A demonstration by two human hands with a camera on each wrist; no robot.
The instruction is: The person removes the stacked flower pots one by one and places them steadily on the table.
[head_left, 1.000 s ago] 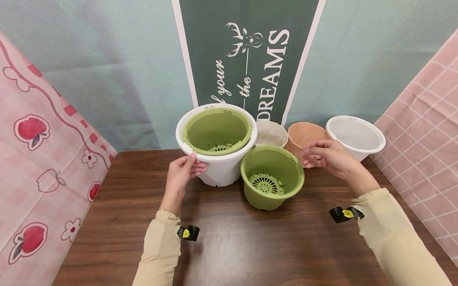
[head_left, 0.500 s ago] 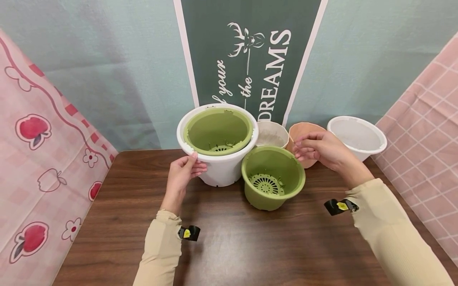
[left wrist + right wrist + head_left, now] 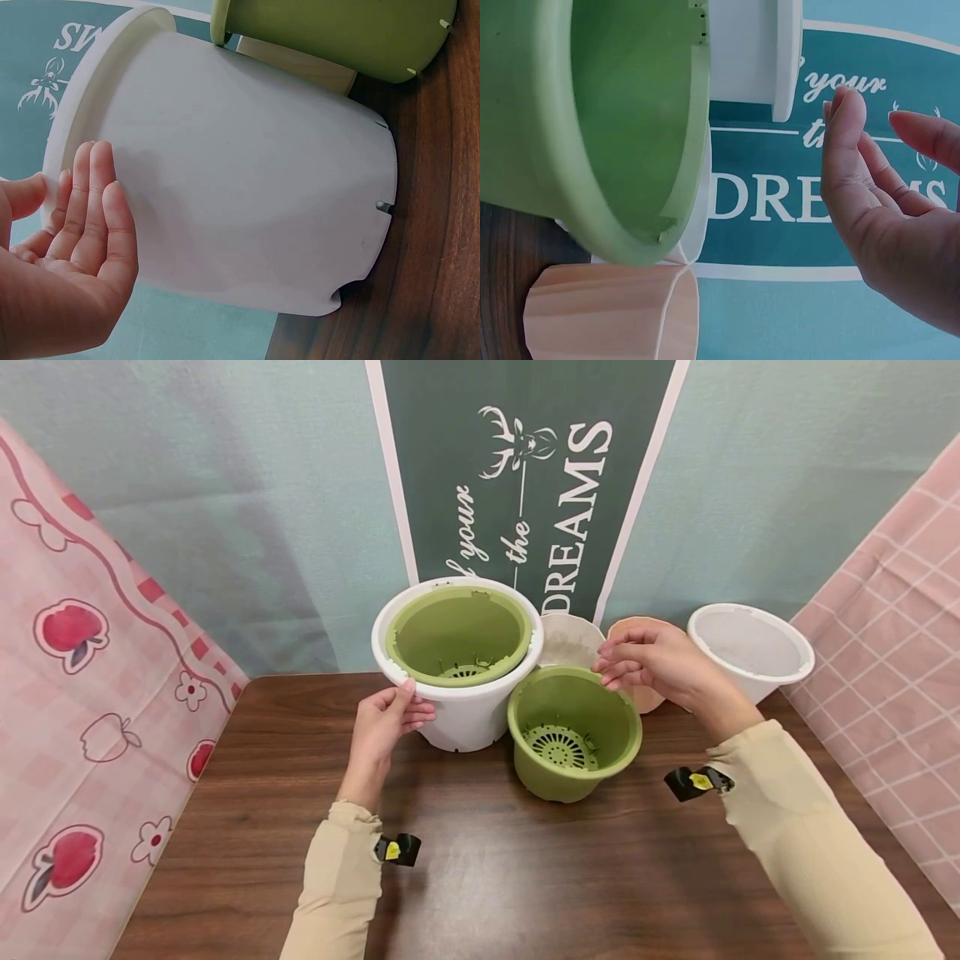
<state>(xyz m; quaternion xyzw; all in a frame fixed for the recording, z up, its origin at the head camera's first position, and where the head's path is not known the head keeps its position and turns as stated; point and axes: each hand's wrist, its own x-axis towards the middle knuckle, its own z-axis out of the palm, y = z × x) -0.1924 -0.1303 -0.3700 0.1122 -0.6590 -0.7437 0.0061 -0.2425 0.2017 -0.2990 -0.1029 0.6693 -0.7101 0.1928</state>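
Note:
My left hand (image 3: 381, 727) pinches the near left rim of a large white flowerpot (image 3: 468, 722), thumb at the rim and fingers beneath it, as the left wrist view shows. Inside that pot sits a green flowerpot (image 3: 450, 631) with a slotted bottom. Beside it on the table stands a second green flowerpot (image 3: 555, 783), upright, its slotted base visible. My right hand (image 3: 656, 664) hovers at this pot's far right rim, fingers loosely bent and holding nothing. In the right wrist view, a gap separates the right hand (image 3: 900, 225) from the green pot's rim (image 3: 607, 217).
Behind stand a cream pot (image 3: 566, 637) and an orange pot (image 3: 647, 698), both partly hidden. A white pot (image 3: 750, 639) stands at the back right. The wooden table (image 3: 480, 877) meets a teal curtain (image 3: 315, 527) behind and pink cloths at both sides.
My right hand has moved left, from in front of the orange pot to beside the second green pot's rim. The left hand keeps its hold on the white pot.

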